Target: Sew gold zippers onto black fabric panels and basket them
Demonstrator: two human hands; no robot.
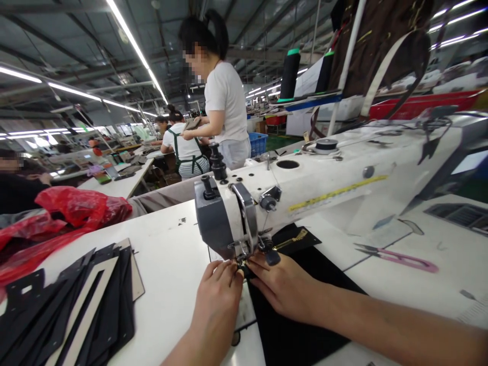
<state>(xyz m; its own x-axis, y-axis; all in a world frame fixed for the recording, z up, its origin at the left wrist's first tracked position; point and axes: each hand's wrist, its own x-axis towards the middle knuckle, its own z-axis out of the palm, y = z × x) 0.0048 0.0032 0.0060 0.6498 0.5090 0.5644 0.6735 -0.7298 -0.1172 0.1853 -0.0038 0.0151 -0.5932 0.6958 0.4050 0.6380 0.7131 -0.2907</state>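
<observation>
A white sewing machine (324,188) stands in front of me, its needle and presser foot (241,252) low over the work. Under it lies a black fabric piece (293,330), and a black zipper with gold teeth (293,239) shows behind the foot. Just left of the foot, my left hand (219,300) has its fingers bent and pressed together at the edge of the work. My right hand (284,284) rests over the fabric, its fingers closed on it right of the foot. The fingertips of both hands are partly hidden at the foot.
Pink-handled thread snips (400,257) lie on the table at right. Black cut panels (95,305) are piled at left, near a red plastic bag (76,213). Behind the machine a person (226,101) stands holding brown pieces. Thread cones (290,76) stand above.
</observation>
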